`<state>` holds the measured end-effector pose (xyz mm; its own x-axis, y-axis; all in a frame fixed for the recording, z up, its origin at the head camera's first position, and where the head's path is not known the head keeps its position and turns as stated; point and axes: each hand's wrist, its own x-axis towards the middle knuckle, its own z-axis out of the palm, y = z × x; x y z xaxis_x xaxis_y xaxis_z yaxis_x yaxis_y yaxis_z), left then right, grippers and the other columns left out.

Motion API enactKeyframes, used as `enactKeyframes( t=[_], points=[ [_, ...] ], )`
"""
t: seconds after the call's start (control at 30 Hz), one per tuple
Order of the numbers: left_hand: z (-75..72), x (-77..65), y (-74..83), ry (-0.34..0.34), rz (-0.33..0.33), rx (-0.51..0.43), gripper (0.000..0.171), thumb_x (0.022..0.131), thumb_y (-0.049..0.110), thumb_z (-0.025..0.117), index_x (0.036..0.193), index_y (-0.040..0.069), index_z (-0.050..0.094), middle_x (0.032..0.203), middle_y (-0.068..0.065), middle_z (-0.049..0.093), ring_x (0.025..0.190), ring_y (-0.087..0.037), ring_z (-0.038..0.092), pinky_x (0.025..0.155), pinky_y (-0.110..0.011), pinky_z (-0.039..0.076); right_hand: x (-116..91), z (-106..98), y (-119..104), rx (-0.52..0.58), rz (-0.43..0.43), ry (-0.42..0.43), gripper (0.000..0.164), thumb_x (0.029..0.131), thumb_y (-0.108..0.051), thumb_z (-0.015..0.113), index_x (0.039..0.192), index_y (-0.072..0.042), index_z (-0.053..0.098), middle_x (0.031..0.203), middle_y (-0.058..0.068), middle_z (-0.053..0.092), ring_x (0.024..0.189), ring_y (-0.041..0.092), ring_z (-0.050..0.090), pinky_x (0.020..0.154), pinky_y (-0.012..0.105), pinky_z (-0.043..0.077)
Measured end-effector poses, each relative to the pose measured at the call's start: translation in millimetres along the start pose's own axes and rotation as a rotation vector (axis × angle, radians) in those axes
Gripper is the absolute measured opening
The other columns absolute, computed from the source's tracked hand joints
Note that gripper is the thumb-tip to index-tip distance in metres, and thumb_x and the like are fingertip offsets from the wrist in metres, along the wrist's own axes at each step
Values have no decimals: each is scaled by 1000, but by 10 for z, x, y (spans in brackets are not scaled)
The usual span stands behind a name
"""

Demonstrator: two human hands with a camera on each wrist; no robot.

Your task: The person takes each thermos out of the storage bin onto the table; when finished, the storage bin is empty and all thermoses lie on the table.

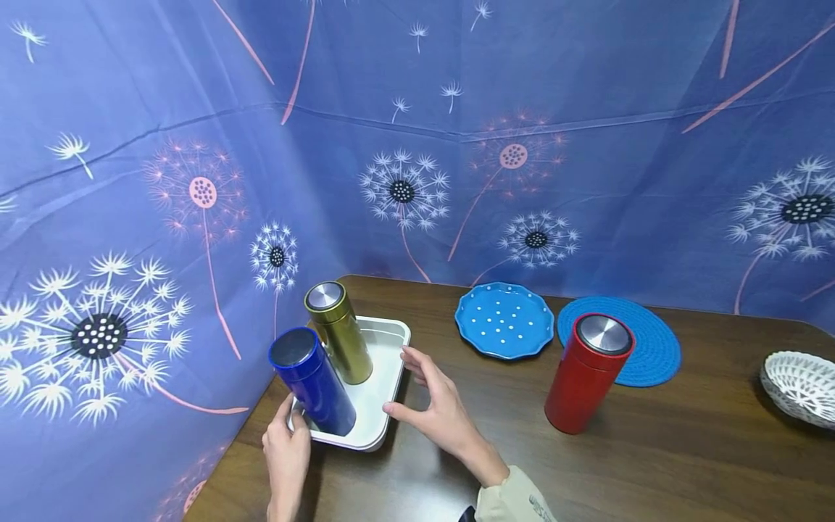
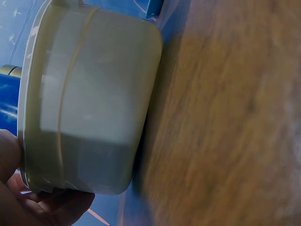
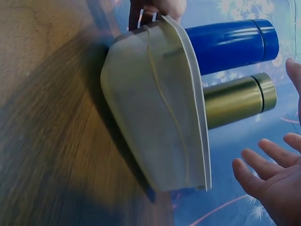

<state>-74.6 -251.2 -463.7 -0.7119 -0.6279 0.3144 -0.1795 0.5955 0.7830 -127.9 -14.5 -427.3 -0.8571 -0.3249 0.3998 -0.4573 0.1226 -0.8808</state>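
White rectangular plastic tray (image 1: 373, 412) holds blue cylindrical flask (image 1: 320, 391), gold cylindrical flask (image 1: 347, 346); red cylindrical flask (image 1: 583, 384) right of tray. Left hand (image 1: 287, 444) pinches tray rim; right hand (image 1: 441, 415) beside tray, fingers spread.

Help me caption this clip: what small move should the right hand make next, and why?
I'd probably bring the right hand in to hold the free side of the white container. The left hand grips it beside the blue bottle; the right is open, apart from the container. With that bottle and the gold bottle standing inside, two hands look steadier.
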Motion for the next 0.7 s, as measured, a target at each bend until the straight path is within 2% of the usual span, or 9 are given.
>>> enactKeyframes(
  t=[0.47,0.7],
  points=[
    [7,-22,-2,9,17,-1,34,91,-1,48,120,-2,65,113,-30,65,106,-55,58,83,-63,41,190,253,-48,30,-66,-57,77,77,-27,83,143,-16,44,142,5,53,130,21,51,98,45,46],
    [14,-13,7,-11,0,3,35,91,1,47,122,-2,64,116,-29,64,109,-53,57,85,-63,41,278,398,-64,40,-108,-93,80,77,-26,83,143,-4,43,139,13,55,129,22,52,99,39,47]
  ],
)
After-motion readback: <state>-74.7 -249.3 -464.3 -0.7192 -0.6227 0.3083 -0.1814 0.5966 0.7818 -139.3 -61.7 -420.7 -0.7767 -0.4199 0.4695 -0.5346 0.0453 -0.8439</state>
